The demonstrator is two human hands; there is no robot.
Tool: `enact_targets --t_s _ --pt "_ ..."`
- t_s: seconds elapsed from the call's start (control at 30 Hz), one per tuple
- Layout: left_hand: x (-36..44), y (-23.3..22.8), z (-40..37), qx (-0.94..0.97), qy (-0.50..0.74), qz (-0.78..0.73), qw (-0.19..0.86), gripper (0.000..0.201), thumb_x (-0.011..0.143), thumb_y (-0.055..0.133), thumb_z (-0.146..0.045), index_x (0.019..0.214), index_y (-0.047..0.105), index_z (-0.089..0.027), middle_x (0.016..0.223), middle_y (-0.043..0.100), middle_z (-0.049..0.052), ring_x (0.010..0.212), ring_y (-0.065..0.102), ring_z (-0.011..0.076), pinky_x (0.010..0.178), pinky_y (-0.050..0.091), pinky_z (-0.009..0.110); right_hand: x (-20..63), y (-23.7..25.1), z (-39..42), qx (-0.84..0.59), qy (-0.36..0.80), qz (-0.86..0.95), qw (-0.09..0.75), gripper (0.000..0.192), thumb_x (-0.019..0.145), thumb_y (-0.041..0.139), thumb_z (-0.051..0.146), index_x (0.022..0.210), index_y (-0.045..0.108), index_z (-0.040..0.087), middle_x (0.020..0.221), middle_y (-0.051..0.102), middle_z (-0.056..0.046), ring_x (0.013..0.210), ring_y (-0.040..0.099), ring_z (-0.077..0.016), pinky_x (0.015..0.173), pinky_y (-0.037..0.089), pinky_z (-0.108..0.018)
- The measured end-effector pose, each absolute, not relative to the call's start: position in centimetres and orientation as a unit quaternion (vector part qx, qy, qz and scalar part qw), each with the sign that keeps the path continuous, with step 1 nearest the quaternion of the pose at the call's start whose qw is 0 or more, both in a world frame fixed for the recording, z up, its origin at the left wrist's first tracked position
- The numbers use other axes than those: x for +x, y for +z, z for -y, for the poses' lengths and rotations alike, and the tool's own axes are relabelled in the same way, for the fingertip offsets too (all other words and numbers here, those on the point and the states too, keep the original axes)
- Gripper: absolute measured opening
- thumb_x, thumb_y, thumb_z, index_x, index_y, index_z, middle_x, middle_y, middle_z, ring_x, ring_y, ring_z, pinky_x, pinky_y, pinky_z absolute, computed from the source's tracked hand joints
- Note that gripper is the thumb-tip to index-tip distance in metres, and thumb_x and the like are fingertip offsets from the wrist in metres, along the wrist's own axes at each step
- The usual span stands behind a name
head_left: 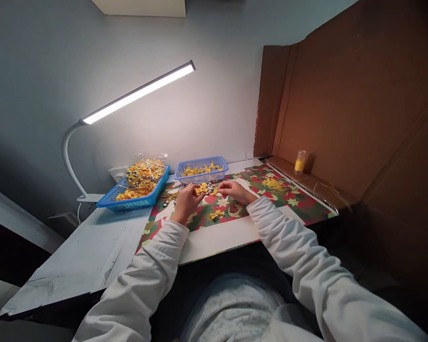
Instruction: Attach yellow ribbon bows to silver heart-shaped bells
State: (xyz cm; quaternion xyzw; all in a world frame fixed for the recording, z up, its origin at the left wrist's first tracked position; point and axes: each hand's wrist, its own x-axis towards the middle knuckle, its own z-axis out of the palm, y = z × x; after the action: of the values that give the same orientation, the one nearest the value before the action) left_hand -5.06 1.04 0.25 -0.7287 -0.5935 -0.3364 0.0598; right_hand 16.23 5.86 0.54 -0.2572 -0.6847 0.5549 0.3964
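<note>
My left hand point(188, 203) is closed, thumb and fingertips drawn together at the left side of a small pile of yellow ribbon bows with silver bells point(209, 188). Across from it, my right hand point(235, 191) makes a pinch at the pile's right side. Whatever sits between the fingertips of either hand is too small to make out. Nearer to me, a single yellow bow with a silver bell point(217, 215) lies on the camouflage-patterned sheet point(240, 209), a thin string beside it. More bells and gold strings point(169, 197) lie left of my left hand.
A blue basket point(128, 204) heaped with yellow bows and bells stands at left, a smaller basket point(200, 178) of yellow pieces behind my hands. Yellow strings point(274, 184) lie at right. A desk lamp point(139, 92) reaches overhead; cardboard point(342, 104) walls the right side, near a small bottle point(300, 162).
</note>
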Motion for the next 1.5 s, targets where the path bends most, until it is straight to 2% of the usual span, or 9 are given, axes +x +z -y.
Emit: enact_targets --t_s 0.2,0.37,0.57,0.77,0.9,1.03,1.13,1.33,1.5 --pt "-4.2 -0.3 -0.9 -0.745 -0.305 0.592 0.032 0.027 0.086 0.056 -0.034 0.070 0.072 -0.018 0.067 0.069 0.006 0.062 0.060 0.0185 0.065 0.042 0.029 16.1 0.0 -5.9 -0.276 0.528 0.701 0.391 0.018 0.065 0.071 0.032 0.069 0.061 0.017 0.064 0.057 0.003 0.059 0.051 -0.0100 0.060 0.042 -0.024" --pt "-3.4 0.1 -0.7 -0.740 -0.291 0.603 0.067 0.030 0.088 0.053 -0.033 0.069 0.072 -0.018 0.068 0.070 0.008 0.063 0.060 0.0189 0.063 0.039 0.029 15.7 -1.4 -6.0 -0.324 0.341 0.772 0.428 0.007 0.073 0.064 0.022 0.069 0.063 0.017 0.067 0.063 0.000 0.064 0.056 -0.0131 0.064 0.042 -0.027" --pt "-2.9 0.8 -0.7 -0.733 -0.255 0.624 0.091 0.030 0.086 0.052 -0.029 0.065 0.070 -0.018 0.068 0.071 0.010 0.063 0.062 0.0210 0.060 0.038 0.031 15.6 -1.9 -5.7 -0.341 0.133 0.849 0.381 0.007 0.078 0.064 0.016 0.074 0.068 0.019 0.073 0.069 -0.004 0.069 0.059 -0.0176 0.074 0.041 -0.033" --pt "-2.7 0.1 -0.5 -0.713 -0.333 0.617 0.019 0.029 0.082 0.058 -0.035 0.059 0.066 -0.019 0.060 0.070 0.006 0.058 0.061 0.0184 0.058 0.039 0.029 15.2 -1.5 -5.1 -0.361 0.049 0.843 0.395 0.013 0.081 0.059 0.014 0.075 0.069 0.018 0.085 0.069 -0.011 0.085 0.059 -0.0237 0.083 0.041 -0.039" --pt "-2.4 -0.5 -0.8 -0.689 -0.397 0.594 -0.120 0.031 0.079 0.061 -0.043 0.060 0.067 -0.018 0.051 0.066 0.002 0.053 0.062 0.0168 0.056 0.043 0.027 14.5 -1.9 -5.0 -0.356 0.171 0.777 0.491 0.013 0.077 0.061 0.014 0.068 0.069 0.020 0.079 0.068 -0.007 0.079 0.060 -0.0214 0.078 0.046 -0.037" --pt "-2.0 -1.1 -1.1 -0.643 -0.461 0.559 -0.249 0.032 0.070 0.070 -0.048 0.067 0.068 -0.016 0.058 0.070 0.004 0.056 0.067 0.0190 0.052 0.047 0.026 13.7 -2.2 -4.8 -0.360 0.361 0.667 0.542 0.004 0.070 0.067 0.025 0.068 0.069 0.021 0.073 0.070 -0.004 0.071 0.063 -0.0191 0.071 0.049 -0.034" --pt "-1.9 -1.5 -1.3 -0.612 -0.510 0.526 -0.297 0.037 0.064 0.075 -0.052 0.071 0.068 -0.015 0.063 0.071 0.005 0.057 0.069 0.0199 0.053 0.050 0.027 13.3 -2.2 -4.7 -0.357 0.470 0.586 0.555 0.015 0.061 0.073 0.030 0.070 0.068 0.019 0.071 0.070 -0.003 0.070 0.064 -0.0183 0.071 0.051 -0.033" --pt "-1.8 -2.0 -1.3 -0.620 -0.553 0.490 -0.263 0.039 0.068 0.073 -0.050 0.083 0.072 -0.014 0.073 0.074 0.007 0.062 0.069 0.0191 0.060 0.055 0.030 13.1 -2.4 -5.1 -0.358 0.579 0.460 0.569 0.025 0.051 0.082 0.028 0.070 0.069 0.017 0.072 0.070 -0.001 0.072 0.065 -0.0162 0.073 0.052 -0.032" --pt "-1.8 -1.8 -0.9 -0.628 -0.561 0.494 -0.217 0.033 0.073 0.070 -0.045 0.087 0.072 -0.015 0.080 0.075 0.007 0.064 0.067 0.0173 0.061 0.055 0.030 13.5 -2.8 -5.3 -0.294 0.697 0.392 0.524 0.021 0.060 0.081 0.019 0.076 0.068 0.018 0.077 0.071 -0.002 0.074 0.068 -0.0133 0.073 0.056 -0.028"
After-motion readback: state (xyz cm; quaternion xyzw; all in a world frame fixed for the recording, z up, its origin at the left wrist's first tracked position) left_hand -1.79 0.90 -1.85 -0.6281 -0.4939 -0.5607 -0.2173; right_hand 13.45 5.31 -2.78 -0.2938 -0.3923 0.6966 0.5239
